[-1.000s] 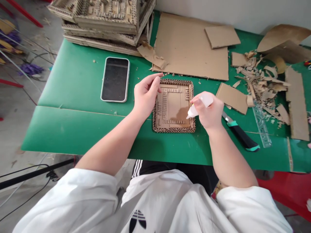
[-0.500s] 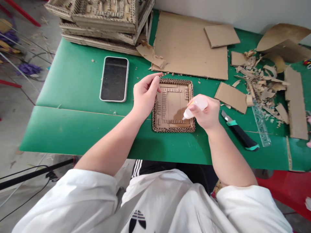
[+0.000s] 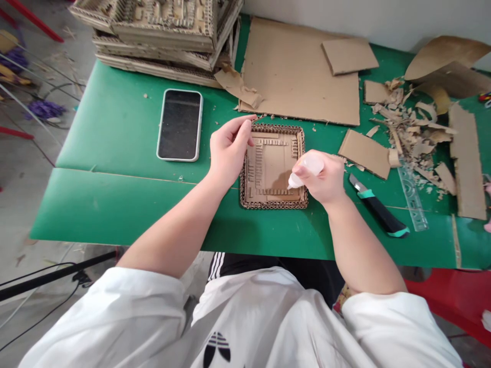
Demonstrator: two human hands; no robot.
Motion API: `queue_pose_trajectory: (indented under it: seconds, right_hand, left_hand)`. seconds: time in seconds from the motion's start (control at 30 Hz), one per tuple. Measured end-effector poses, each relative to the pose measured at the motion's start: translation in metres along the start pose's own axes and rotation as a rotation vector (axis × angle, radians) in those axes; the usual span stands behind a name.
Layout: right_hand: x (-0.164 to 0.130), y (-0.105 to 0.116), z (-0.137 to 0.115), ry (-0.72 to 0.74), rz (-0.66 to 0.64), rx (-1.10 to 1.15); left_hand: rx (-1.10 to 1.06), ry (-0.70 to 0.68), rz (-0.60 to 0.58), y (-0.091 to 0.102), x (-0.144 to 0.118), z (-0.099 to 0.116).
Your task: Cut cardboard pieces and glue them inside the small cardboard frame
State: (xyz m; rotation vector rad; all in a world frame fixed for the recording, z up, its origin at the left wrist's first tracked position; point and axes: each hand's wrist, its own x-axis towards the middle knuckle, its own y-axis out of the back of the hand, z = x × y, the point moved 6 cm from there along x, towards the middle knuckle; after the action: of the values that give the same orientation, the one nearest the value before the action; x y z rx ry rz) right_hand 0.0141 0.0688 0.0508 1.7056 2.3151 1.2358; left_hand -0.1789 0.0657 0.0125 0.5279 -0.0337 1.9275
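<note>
My right hand (image 3: 326, 176) is closed round a whitish squeeze glue bottle (image 3: 310, 166), tilted with its nozzle pointing down and left. The nozzle tip is over the lower right part of a small cardboard tray (image 3: 274, 205), close to a ribbed corrugated strip (image 3: 274, 192) inside it. My left hand (image 3: 230, 148) rests at the tray's upper left corner, thumb and forefinger pinched together. A thin cardboard strip (image 3: 260, 118) sticks out from those fingertips; most of it is hidden. More ribbed strips line the tray floor, and its rim has corrugated edging.
A phone (image 3: 179, 125) lies left of my left hand. Stacked cardboard pieces (image 3: 164, 41) stand at the back left, beside a large cardboard sheet (image 3: 299, 76). To the right are a utility knife (image 3: 378, 207), a clear ruler (image 3: 412, 197) and cardboard scraps (image 3: 418, 133).
The glue bottle and my right hand have shifted very slightly left, with the bottle tilted a little differently. My left hand and the tray stay in place.
</note>
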Motion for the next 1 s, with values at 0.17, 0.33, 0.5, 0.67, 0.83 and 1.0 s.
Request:
queue_pose_trajectory:
  seconds: [0.17, 0.33, 0.5, 0.67, 0.83, 1.0]
  right_hand:
    - [-0.0002, 0.0003, -0.0004, 0.008, 0.004, -0.006]
    - [0.0005, 0.0009, -0.0007, -0.005, -0.006, -0.029]
    - [0.0009, 0.0006, -0.0012, 0.006, -0.009, -0.032]
    - [0.0009, -0.0003, -0.0007, 0.001, -0.018, -0.051]
    - [0.0012, -0.0001, -0.0018, 0.011, -0.016, -0.062]
    - [0.0018, 0.0003, -0.0029, 0.03, -0.011, -0.062]
  left_hand:
    - [-0.008, 0.0, 0.002, -0.0001, 0.0001, 0.0004]
    - [-0.02, 0.007, 0.0, -0.0003, 0.0001, -0.0004]
    - [-0.018, 0.005, 0.0, -0.0002, 0.0002, -0.0009]
    - [-0.006, 0.0, 0.0, -0.0002, 0.0002, 0.0]
    - [0.002, -0.008, 0.006, -0.0002, 0.0001, -0.0005]
    - [0.0, -0.004, -0.014, -0.0009, -0.0003, -0.0009]
